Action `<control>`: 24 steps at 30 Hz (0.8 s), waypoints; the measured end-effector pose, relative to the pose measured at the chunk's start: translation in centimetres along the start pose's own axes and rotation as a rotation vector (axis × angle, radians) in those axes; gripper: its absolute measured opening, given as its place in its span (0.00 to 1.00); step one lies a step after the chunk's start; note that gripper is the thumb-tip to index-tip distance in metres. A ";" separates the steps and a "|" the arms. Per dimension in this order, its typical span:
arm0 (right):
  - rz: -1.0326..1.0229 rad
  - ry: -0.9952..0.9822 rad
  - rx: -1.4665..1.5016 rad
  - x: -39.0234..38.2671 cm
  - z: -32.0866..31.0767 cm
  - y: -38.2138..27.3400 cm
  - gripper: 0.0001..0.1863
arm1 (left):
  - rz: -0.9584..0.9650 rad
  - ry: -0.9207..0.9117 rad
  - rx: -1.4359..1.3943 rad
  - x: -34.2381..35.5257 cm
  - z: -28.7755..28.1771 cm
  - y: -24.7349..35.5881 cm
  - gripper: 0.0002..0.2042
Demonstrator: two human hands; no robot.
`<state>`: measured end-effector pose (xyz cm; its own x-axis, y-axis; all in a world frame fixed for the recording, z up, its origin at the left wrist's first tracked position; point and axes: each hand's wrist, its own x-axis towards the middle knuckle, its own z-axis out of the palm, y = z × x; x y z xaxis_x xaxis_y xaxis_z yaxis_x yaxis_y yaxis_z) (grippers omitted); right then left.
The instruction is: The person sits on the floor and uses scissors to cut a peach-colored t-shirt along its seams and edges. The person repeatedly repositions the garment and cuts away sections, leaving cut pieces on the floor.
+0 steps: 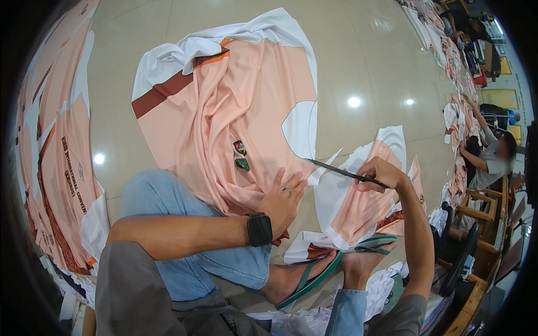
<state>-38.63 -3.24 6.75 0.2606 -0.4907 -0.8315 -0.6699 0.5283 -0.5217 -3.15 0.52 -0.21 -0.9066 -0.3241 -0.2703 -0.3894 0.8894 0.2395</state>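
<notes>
A peach shirt panel (252, 101) with white margins and a brown and orange stripe lies on the floor before me, bunched into folds along its middle. Two small dark badges (240, 148) show on it. My left hand (283, 199), with a ring and a watch (259, 228) at the wrist, presses on its lower right part, fingers stretched out. In my right hand (382, 172) are long dark scissors (339, 170). Their tips reach the panel's right edge, by the white neck curve (300, 129). Whether the blades are parted is hard to see.
Cut peach and white pieces (358, 196) lie under and beside the scissors, close to my sandalled feet (314, 280). More printed panels (64, 162) spread along the left. White scraps (308, 322) lie near me. At the right, people (490, 157) sit among fabric and wooden furniture (482, 224).
</notes>
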 end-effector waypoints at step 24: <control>-0.046 0.007 0.142 0.9 2.3 0.9 0.21 | -0.033 0.038 -0.160 -0.1 0.7 0.1 0.42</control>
<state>-37.37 -1.60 5.14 0.2842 -0.5212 -0.8048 -0.5518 0.5975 -0.5818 -2.98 0.83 -0.83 -0.8972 -0.3669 -0.2459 -0.4373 0.8162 0.3776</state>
